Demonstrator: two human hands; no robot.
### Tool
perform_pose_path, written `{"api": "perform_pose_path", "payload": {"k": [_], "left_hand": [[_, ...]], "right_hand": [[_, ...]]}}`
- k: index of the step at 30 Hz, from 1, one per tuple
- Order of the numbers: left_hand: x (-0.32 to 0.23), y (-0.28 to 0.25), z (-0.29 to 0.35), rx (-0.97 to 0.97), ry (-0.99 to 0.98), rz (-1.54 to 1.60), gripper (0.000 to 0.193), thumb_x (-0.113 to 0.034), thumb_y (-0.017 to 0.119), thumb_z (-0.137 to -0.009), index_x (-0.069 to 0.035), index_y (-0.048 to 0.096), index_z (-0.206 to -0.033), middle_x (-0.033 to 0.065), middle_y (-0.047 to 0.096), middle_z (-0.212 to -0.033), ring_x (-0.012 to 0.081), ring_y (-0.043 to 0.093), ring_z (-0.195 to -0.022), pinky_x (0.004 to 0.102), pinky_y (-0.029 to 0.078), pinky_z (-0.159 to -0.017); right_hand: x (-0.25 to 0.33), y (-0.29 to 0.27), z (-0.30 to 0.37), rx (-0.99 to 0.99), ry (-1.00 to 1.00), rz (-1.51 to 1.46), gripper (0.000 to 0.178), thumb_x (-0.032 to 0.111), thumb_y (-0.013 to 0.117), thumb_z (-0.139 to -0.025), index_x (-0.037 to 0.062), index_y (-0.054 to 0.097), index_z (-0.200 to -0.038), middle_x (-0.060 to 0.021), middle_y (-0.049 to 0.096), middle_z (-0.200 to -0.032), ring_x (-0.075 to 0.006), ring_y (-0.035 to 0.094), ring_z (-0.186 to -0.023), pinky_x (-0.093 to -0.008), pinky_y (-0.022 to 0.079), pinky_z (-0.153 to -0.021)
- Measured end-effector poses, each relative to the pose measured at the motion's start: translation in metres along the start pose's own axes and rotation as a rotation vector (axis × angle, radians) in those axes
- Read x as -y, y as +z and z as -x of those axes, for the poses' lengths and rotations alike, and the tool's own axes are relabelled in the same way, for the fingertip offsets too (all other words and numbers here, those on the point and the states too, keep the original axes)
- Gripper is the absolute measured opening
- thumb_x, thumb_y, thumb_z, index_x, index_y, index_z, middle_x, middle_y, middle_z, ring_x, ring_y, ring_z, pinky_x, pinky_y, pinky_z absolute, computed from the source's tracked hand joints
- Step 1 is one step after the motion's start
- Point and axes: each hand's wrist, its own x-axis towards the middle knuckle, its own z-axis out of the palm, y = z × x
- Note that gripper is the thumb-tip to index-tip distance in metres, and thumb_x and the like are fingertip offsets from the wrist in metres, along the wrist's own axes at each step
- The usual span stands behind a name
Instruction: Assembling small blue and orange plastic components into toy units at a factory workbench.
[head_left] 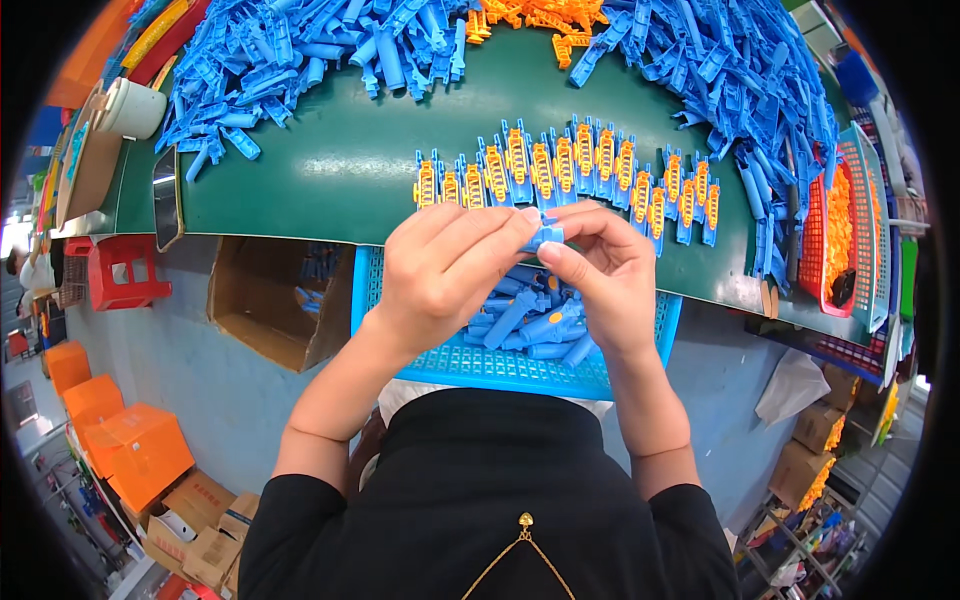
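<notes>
Between my two hands is a small blue plastic part (545, 237), mostly hidden by the fingers. My left hand (440, 262) is closed, its fingertips pressed on the part's left end. My right hand (606, 262) pinches the same part from the right with thumb and fingers. Just beyond, on the green table (330, 165), stands an uneven row of blue plastic half shells with orange inserts (516, 160). Below the hands, a light-blue basket (490, 370) holds several blue plastic parts (540, 325), some with an orange spot.
Heaps of blue plastic pieces (270, 60) lie at the far left and right. Orange pieces (540, 14) are piled between them. A phone (168, 198) lies near the left table edge. A red basket (832, 240) with orange parts stands right. A cardboard box (270, 330) sits under the table edge.
</notes>
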Motion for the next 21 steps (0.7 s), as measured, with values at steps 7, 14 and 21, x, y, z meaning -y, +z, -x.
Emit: {"api": "perform_pose_path", "payload": {"k": [7, 14, 21], "left_hand": [[-0.005, 0.005, 0.005, 0.047, -0.307, 0.357, 0.02, -0.01, 0.075, -0.079, -0.002, 0.065, -0.094, 0.0113, 0.067, -0.084, 0.0224, 0.063, -0.066, 0.0302, 0.048, -0.058], [-0.011, -0.004, 0.005, 0.274, -0.626, 0.792, 0.02, -0.02, 0.068, -0.09, 0.0, 0.063, -0.091, 0.007, 0.061, -0.067, 0.0075, 0.058, -0.06, 0.0254, 0.045, -0.054], [-0.018, -0.005, 0.017, 0.396, -0.97, 1.286, 0.04, -0.037, 0.05, -0.101, -0.003, 0.059, -0.083, -0.0018, 0.046, -0.052, 0.0056, 0.039, -0.044, 0.0216, 0.029, -0.043]], "right_hand": [[0.012, -0.004, 0.0, 0.048, -0.049, 0.209, 0.021, -0.003, 0.07, -0.084, -0.004, 0.06, -0.103, -0.0079, 0.06, -0.102, -0.014, 0.062, -0.094, -0.0244, 0.052, -0.077], [0.01, -0.013, -0.002, 0.16, -0.055, 0.109, 0.021, -0.001, 0.073, -0.082, -0.004, 0.061, -0.1, -0.0078, 0.062, -0.096, -0.0124, 0.064, -0.088, -0.0256, 0.054, -0.077], [0.011, -0.012, -0.001, 0.226, -0.14, 0.255, 0.01, 0.002, 0.069, -0.086, -0.0039, 0.062, -0.092, -0.0083, 0.06, -0.082, -0.0109, 0.059, -0.066, -0.0218, 0.048, -0.06]]}}
